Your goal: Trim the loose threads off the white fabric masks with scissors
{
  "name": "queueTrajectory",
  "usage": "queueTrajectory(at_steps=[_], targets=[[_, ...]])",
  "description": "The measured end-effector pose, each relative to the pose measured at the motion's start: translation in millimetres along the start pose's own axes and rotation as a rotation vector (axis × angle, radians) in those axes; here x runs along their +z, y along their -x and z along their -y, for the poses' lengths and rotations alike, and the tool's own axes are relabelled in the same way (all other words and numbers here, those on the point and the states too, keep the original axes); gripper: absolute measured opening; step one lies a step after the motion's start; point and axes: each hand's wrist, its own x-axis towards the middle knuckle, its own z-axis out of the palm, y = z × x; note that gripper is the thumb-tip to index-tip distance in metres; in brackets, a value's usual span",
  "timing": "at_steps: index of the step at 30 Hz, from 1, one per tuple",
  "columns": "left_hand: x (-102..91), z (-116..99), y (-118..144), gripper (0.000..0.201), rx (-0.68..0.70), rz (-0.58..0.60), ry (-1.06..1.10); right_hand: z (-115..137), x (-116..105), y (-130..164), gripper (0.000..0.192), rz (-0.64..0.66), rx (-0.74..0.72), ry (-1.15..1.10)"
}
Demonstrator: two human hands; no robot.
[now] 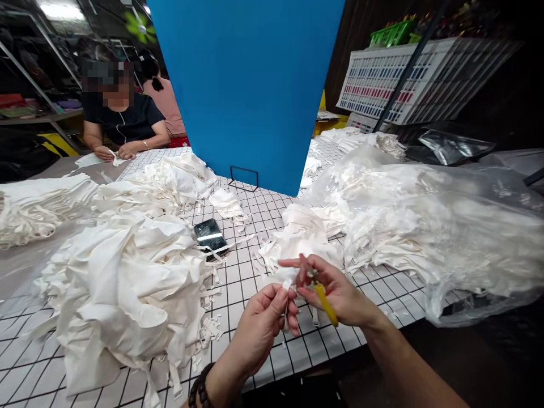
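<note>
Close to the table edge (297, 362), left hand (259, 326) pinches white fabric (285, 277); right hand (335, 292) grips yellow-handled snips (325, 300).

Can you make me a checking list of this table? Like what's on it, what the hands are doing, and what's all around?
Surface: table with a white cover in a black grid.
Job's things: white strip pinched in the left hand; yellow-handled tool in the right hand.
Clutter: big cloth heap on the left, small cloth pile just beyond the hands, plastic bag of cloth on the right, phone lying flat, loose scraps.
Grippers: both hands closed, meeting at the near edge.
Cables: nothing seen.
Surroundings: blue board standing mid-table; a person seated at the far left; white crate and green basket behind.
</note>
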Motion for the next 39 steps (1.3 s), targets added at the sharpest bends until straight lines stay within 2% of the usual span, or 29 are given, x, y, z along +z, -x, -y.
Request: queueTrajectory(at_steps=[2, 7, 10, 13, 16, 19, 22, 25, 27, 29, 31, 33, 35, 37, 39], targets=[[-4.4, -2.1, 8.6, 0.024, -0.019, -0.007, 0.038, 4.2, 1.5, -13.1, 0.023, 0.177, 0.015, -0.003], [-20.4, -12.9, 32.9, 0.021, -0.087, -0.021, 0.161, 15.1, -0.9, -59.1, 0.027, 0.551, 0.153, -0.051], [-30.2, -21.3, 45.7, 0.02, -0.127, -0.027, 0.231, 17.1, 6.5, -86.6, 0.028, 0.714, 0.219, -0.076], [-38.7, -27.8, 55.3, 0.02, -0.127, -0.041, 0.261, 6.2, 17.7, -106.8, 0.029, 0.782, 0.309, 0.106], [-45.3, -33.7, 62.8, 0.021, -0.093, -0.081, 0.252, -10.5, 21.2, -116.4, 0.029, 0.705, 0.314, 0.301], [-48.2, -42.2, 66.8, 0.021, -0.014, -0.16, 0.228, -15.0, 14.8, -118.0, 0.027, 0.514, 0.258, 0.36], [-46.1, -51.7, 64.7, 0.019, 0.132, -0.246, 0.185, 2.9, 6.3, -116.0, 0.025, 0.258, 0.141, 0.344], [-40.2, -54.8, 57.1, 0.019, 0.26, -0.297, 0.147, 31.2, 1.6, -106.2, 0.024, -0.087, -0.118, 0.238], [-35.9, -51.4, 50.9, 0.02, 0.327, -0.344, 0.146, 42.5, 1.0, -91.3, 0.025, -0.214, -0.233, 0.185], [-32.2, -45.5, 45.6, 0.023, 0.404, -0.388, 0.17, 40.2, 2.8, -70.3, 0.024, -0.176, -0.172, 0.201], [-29.7, -39.5, 41.7, 0.035, 0.457, -0.38, 0.206, 24.3, 7.6, -46.6, 0.022, -0.076, 0.019, 0.239], [-28.4, -34.2, 39.1, 0.039, 0.439, -0.301, 0.234, 1.5, 14.2, -24.1, 0.023, -0.012, 0.221, 0.214], [-28.2, -28.9, 36.6, 0.026, 0.384, -0.225, 0.247, -18.4, 19.4, -5.6, 0.028, 0.037, 0.348, 0.139], [-29.0, -22.3, 33.7, 0.014, 0.349, -0.185, 0.238, -27.6, 20.1, 7.7, 0.029, 0.006, 0.387, 0.112], [-30.7, -14.0, 30.8, 0.015, 0.348, -0.158, 0.169, -23.9, 16.5, 16.3, 0.028, -0.102, 0.355, 0.166]])
